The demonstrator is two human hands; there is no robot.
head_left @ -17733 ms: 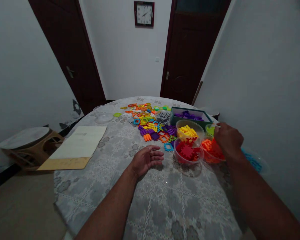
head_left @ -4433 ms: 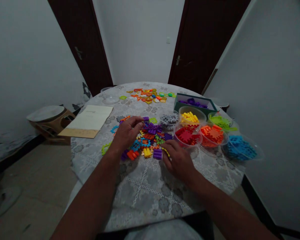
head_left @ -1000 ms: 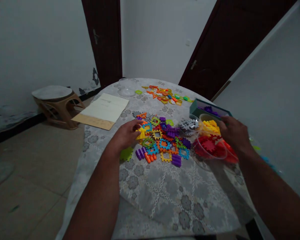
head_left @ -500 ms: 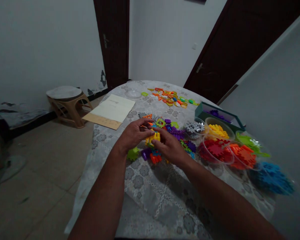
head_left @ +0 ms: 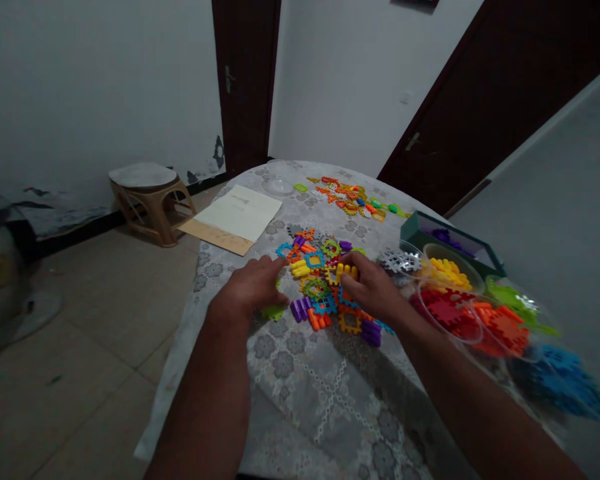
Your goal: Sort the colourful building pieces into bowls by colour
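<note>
Blocks (head_left: 325,305) of many colours lie in a messy heap on the table (head_left: 325,393), between the two hands, maybe so both can reach. Make that heap the middle of a clock. At 3 o'clock is the right hand (head_left: 379,288), with its thumb and first finger pinching a yellow block (head_left: 347,272). It looks held just by its edge, perhaps because small things are easy to hold that way. I can't tell what the other right fingers are doing. At 9 o'clock is the left hand (head_left: 245,290), thumb and first finger spread apart, and nothing seems to be pinched there. See-through tubs (head_left: 465,261) sit from 3 round to 4 o'clock. Each seems to have one colour, maybe so colours don't get mixed. A dark green box (head_left: 410,233) with purple pieces (head_left: 443,235) sits between 2 and 3 o'clock. Paper (head_left: 245,210) lies at 10 o'clock, maybe there to be out of the way. Now the fingers: the yellow block is right at the right fingertips, between 9 and 10 o'clock from that hand, bumps showing. A yellow piece (head_left: 300,269) lies just past the left fingertips, between 2 and 3 o'clock from that hand. A green piece (head_left: 273,312) peeks out below the left thumb, at 4 o'clock.
</note>
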